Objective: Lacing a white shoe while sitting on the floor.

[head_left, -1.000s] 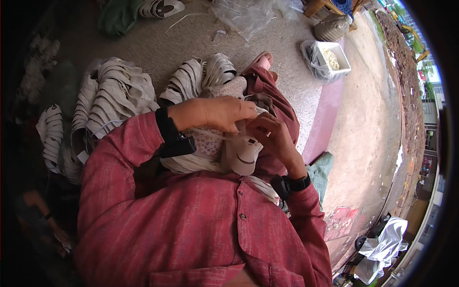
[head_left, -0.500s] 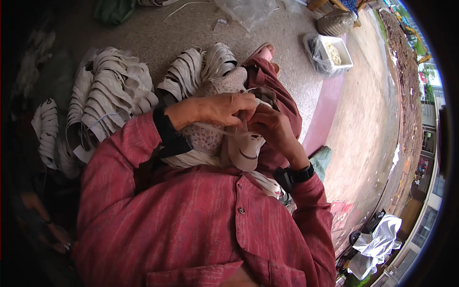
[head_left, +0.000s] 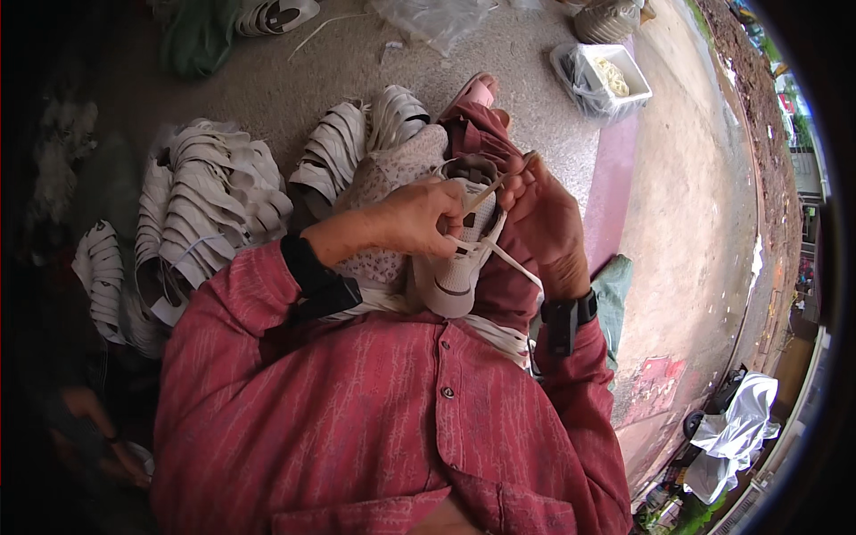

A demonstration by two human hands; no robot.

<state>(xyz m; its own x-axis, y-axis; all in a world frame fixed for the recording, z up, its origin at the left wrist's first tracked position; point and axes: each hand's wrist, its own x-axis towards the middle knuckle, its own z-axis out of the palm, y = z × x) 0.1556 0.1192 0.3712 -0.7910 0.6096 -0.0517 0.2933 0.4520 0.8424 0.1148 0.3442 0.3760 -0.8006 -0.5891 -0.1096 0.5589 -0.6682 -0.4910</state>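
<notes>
Rough floor (head_left: 526, 98) stretches far; right hand (head_left: 548, 221) pinches lace (head_left: 484, 195), likely soft, best gripped near its tip; left hand (head_left: 417, 218) curls over shoe (head_left: 456, 276), hold unclear.

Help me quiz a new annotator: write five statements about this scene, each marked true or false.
1. The toe of the shoe points toward the red shirt. True.
2. The right hand is tucked underneath the shoe. False: it is raised beside the shoe, at a lace.
3. The person wears two dark wristbands. True.
4. The white box is empty. False: it holds a pale tangled bundle.
5. The left hand is at the shoe. True.
</notes>
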